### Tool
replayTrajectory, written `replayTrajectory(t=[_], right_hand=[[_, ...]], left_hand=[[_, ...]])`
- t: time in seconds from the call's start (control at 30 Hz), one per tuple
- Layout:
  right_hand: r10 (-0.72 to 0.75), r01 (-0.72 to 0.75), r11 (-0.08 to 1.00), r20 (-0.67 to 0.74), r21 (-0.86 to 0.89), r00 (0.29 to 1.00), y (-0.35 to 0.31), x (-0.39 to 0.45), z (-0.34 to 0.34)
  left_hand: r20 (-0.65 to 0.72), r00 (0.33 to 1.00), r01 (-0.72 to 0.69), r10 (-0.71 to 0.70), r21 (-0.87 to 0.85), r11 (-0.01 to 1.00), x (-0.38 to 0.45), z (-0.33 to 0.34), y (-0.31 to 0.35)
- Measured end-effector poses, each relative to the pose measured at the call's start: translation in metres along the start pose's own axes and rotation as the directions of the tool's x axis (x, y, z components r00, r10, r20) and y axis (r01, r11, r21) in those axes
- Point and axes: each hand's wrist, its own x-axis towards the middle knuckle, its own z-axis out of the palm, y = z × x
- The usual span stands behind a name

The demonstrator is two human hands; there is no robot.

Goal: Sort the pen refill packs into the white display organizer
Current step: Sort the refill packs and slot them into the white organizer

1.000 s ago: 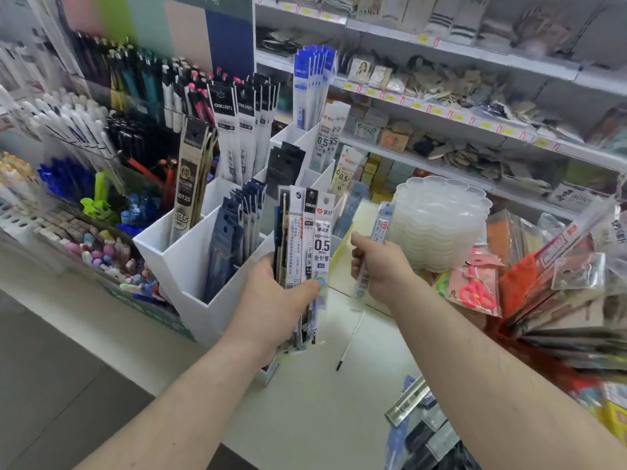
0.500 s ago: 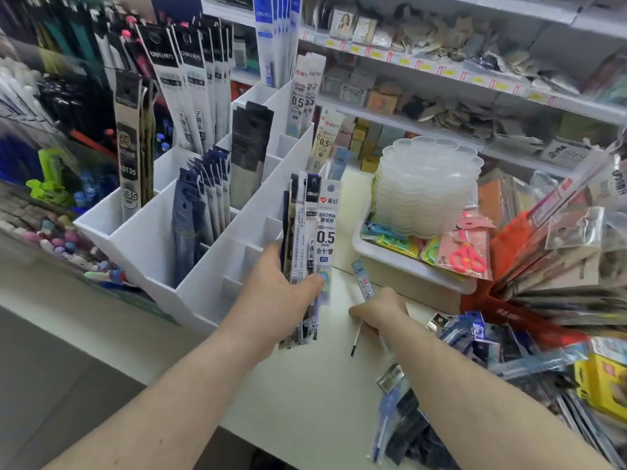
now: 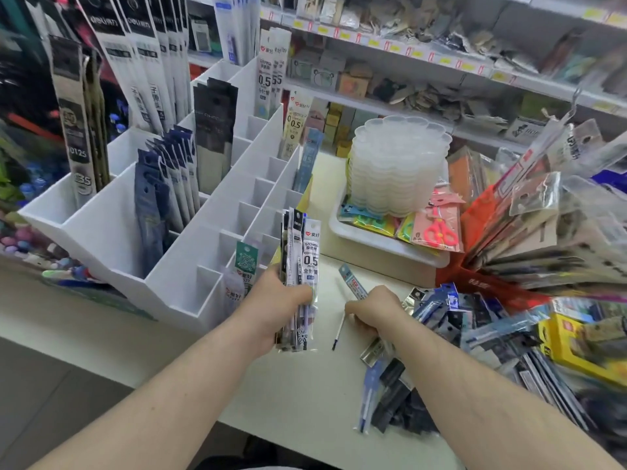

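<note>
left grip (image 3: 271, 305) clutches refill packs (image 3: 300, 266) upright.

I'm looking at a stationery shop: behind the tiered white plastic display organizer (image 3: 190, 266) run long white wall shelves (image 3: 424, 67) edged with small yellow price tags (image 3: 441, 61), and packaged pink-handled scissors (image 3: 439, 232) lie beside it.
</note>
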Motion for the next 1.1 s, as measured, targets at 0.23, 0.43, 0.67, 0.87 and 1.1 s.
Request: replayTrajectory(t=[0.23, 0.43, 0.67, 0.87, 1.1], right_hand=[[-0.045, 0.043, 0.94, 0.003, -0.339, 0.999, -0.02, -0.007, 0.011], [0.007, -0.005, 0.972, 0.009, -0.235, 1.0, -0.022, -0.019, 0.014], [-0.154, -0.241, 0.429, 0.333, 0.871, 0.93, -0.031, -0.077, -0.043], [-0.238, -0.231, 0.227, 0.284, 0.946, 0.929, -0.045, -0.114, -0.06], [-0.284, 0.015, 0.438, 0.122, 0.899, 0.951, -0.048, -0.12, -0.066]], left_hand=[[0.04, 0.991, 0.13, -0.128, -0.039, 0.991, 0.004, 0.005, -0.018], [0.111, 0.971, 0.234, -0.211, -0.28, 0.931, 0.005, 0.0, -0.029], [0.241, 0.962, 0.226, -0.128, -0.441, 0.869, 0.001, -0.007, -0.025], [0.427, 0.901, 0.277, -0.072, -0.442, 0.853, -0.01, 0.006, -0.001], [0.434, 0.901, 0.127, -0.013, -0.235, 0.964, -0.031, 0.018, 0.027]])
